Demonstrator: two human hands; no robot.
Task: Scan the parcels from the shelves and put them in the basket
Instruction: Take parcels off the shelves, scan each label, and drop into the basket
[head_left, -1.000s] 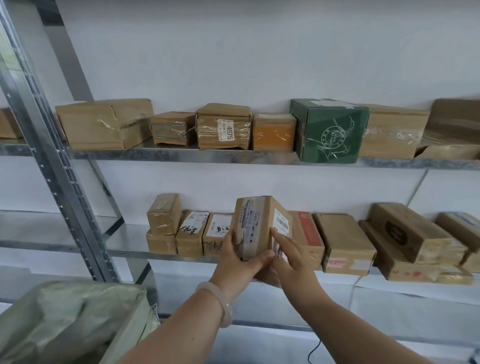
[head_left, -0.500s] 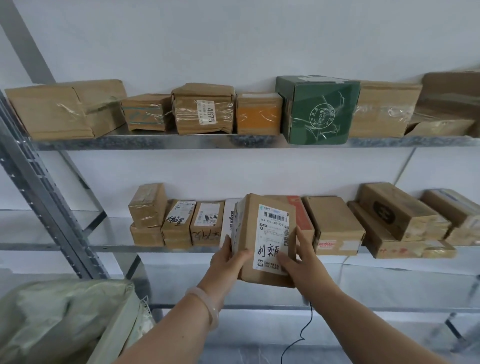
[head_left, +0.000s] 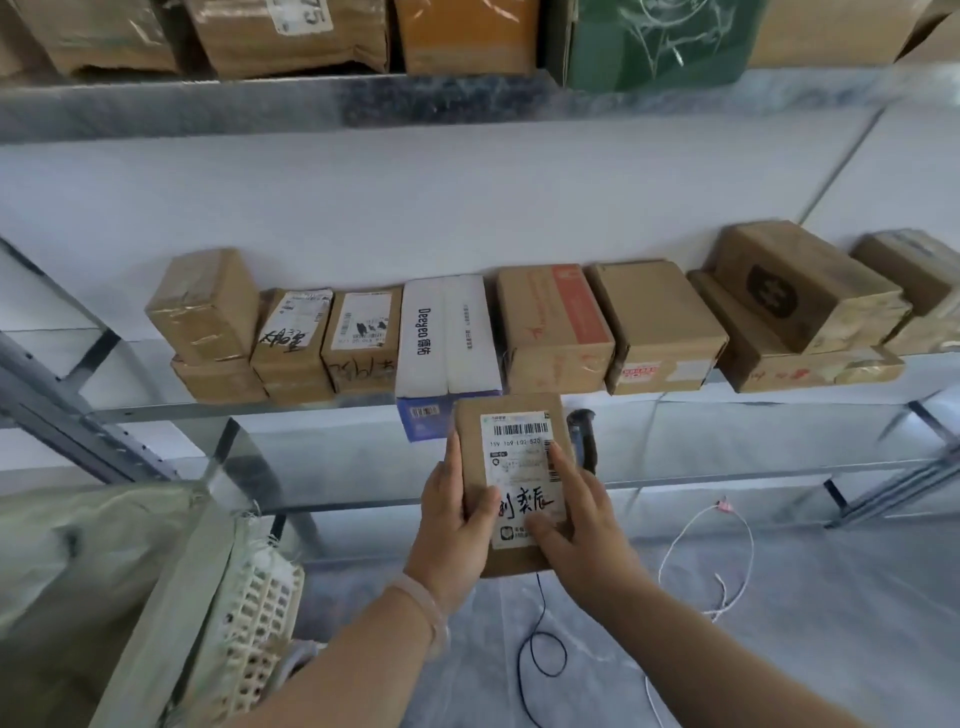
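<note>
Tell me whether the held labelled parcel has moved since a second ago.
Yes. The parcel has come out of the row and down, now below the front edge of the middle shelf.

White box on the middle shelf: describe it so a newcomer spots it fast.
Find the middle metal shelf with its row of brown cartons. Near the row's centre, just beyond the held parcel, sits the white box. It is the only white one, with a blue front face.

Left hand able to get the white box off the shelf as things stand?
Probably not: the left hand grips the labelled parcel together with the right hand, and that parcel is held in front of the white box. Once freed, the way looks open.
</note>
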